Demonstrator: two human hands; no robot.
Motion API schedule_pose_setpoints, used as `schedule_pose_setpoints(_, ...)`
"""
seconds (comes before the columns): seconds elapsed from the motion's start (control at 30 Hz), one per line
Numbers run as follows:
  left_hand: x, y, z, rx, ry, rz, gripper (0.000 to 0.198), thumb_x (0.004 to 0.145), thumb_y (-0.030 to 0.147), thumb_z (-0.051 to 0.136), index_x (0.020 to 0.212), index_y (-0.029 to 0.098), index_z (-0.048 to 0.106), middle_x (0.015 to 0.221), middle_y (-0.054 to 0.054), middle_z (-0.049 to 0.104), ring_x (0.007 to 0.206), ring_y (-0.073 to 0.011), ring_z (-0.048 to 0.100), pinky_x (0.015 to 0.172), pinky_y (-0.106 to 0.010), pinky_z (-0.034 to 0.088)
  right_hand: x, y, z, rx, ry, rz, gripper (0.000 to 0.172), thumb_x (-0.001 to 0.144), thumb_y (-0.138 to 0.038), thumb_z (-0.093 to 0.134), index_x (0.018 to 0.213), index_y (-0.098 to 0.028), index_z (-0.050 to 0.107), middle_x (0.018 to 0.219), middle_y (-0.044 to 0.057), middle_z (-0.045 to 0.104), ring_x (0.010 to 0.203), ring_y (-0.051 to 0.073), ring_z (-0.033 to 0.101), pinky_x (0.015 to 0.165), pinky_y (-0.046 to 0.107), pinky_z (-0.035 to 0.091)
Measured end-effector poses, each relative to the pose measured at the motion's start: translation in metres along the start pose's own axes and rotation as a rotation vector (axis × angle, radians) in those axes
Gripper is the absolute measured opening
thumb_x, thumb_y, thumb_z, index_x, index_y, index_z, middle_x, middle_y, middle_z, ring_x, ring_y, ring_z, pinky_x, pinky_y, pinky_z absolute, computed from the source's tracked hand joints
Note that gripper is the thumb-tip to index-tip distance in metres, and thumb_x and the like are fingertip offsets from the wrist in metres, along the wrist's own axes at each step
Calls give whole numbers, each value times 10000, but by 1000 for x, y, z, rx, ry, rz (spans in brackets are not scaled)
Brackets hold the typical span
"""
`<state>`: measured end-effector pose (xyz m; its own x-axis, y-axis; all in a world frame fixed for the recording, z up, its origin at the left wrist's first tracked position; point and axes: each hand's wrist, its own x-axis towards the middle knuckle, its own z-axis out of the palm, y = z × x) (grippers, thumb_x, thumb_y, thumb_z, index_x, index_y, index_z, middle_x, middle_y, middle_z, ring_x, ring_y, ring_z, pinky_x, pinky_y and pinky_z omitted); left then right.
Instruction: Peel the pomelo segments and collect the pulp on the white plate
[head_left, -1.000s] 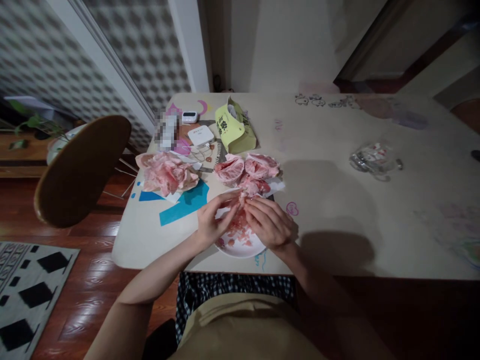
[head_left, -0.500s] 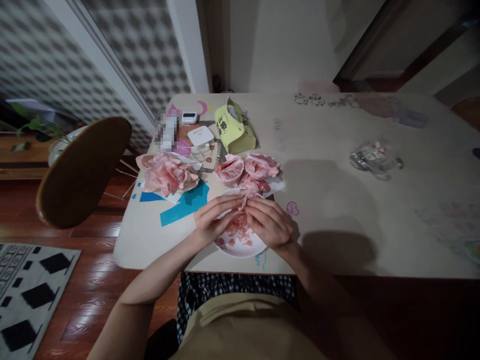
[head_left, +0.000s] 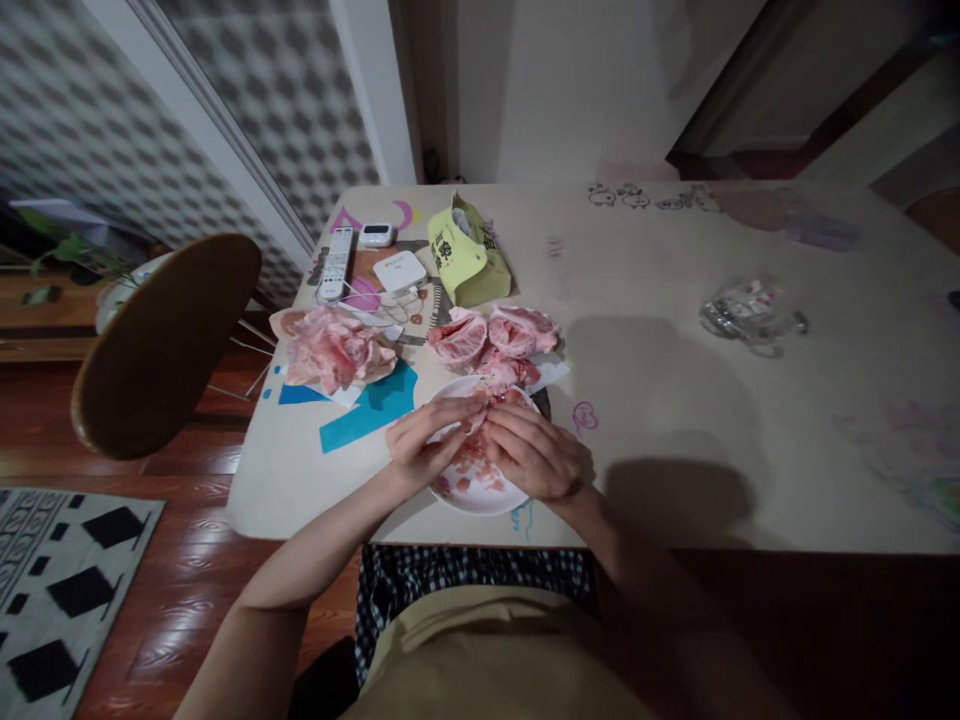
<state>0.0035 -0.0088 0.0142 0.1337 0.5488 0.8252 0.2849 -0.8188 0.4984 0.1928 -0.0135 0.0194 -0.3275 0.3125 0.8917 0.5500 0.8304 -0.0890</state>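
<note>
Over a white plate (head_left: 487, 508) my left hand (head_left: 424, 438) and my right hand (head_left: 538, 450) meet, fingers pinched on a small pinkish pomelo segment (head_left: 475, 418) that they largely hide. Small bits of pink pulp (head_left: 474, 470) lie on the plate below. Just beyond my fingertips, more peeled pomelo (head_left: 506, 370) rests at the plate's far edge. Two big pomelo chunks (head_left: 459, 340) with pale membranes sit behind it. To the left, a heap of pomelo peel and membranes (head_left: 339, 350) is piled on the table.
On the table (head_left: 660, 400) behind the peel are a remote control (head_left: 337, 263), a small white device with a screen (head_left: 376, 235), a white box with a cable (head_left: 400, 271) and a yellow-green bag (head_left: 469, 255). A clear glass object (head_left: 750, 315) stands right. A chair (head_left: 169, 345) is at left.
Both hands have shifted slightly, and the piece between my fingers sits a little lower and nearer the plate. The other things on the table stay where they were.
</note>
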Motion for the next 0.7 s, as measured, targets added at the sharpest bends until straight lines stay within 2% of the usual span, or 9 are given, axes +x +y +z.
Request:
schedule_pose_setpoints(0.13, -6, -3, 0, 40, 68, -82, 353, 875, 148, 808, 1215, 188, 723, 1059, -72, 833, 884, -157, 819, 793, -205, 662, 2, 2, -2, -5, -13, 7, 403, 916, -115, 749, 1309, -142, 669, 1076, 72, 807, 1119, 180, 757, 995, 295, 646)
schedule_pose_setpoints(0.23, -6, -4, 1, 13, 69, -137, 330, 890, 167, 799, 1211, 179, 723, 1041, -76, 836, 843, -150, 821, 760, -187, 660, 1, 3, -7, 18, -58, 42, 403, 954, -88, 689, 1348, -167, 659, 1112, 68, 803, 1132, 184, 751, 1010, 326, 647)
schedule_pose_setpoints(0.37, -4, -4, 0, -29, 45, -161, 338, 899, 114, 771, 1227, 169, 712, 1081, -93, 829, 924, -167, 824, 814, -204, 667, 0, 4, -11, 33, -78, 42, 370, 957, -56, 662, 1317, -139, 680, 1114, 83, 804, 1138, 190, 747, 1010, 323, 643)
schedule_pose_setpoints(0.47, -4, -7, -1, -42, 16, -149, 382, 907, 77, 745, 1272, 171, 685, 1106, -97, 825, 972, -173, 820, 863, -217, 664, 1, 6, -10, -9, -24, 63, 368, 935, -57, 693, 1288, -163, 697, 1044, 61, 813, 1072, 180, 763, 971, 304, 650)
schedule_pose_setpoints(0.6, -3, -8, -1, -29, 20, -126, 402, 890, 111, 787, 1273, 167, 680, 1073, -93, 831, 916, -155, 825, 836, -166, 650, 4, 8, -6, 6, -19, 40, 302, 935, -81, 706, 1226, -163, 718, 1030, 54, 811, 1077, 178, 758, 957, 303, 652)
schedule_pose_setpoints(0.7, 0, -5, -1, -50, 26, -173, 413, 873, 158, 820, 1263, 166, 683, 1057, -93, 833, 880, -164, 828, 822, -172, 659, 5, 9, -6, -4, -49, 5, 279, 936, -134, 734, 1211, -180, 725, 1090, 50, 808, 1126, 181, 743, 968, 311, 652)
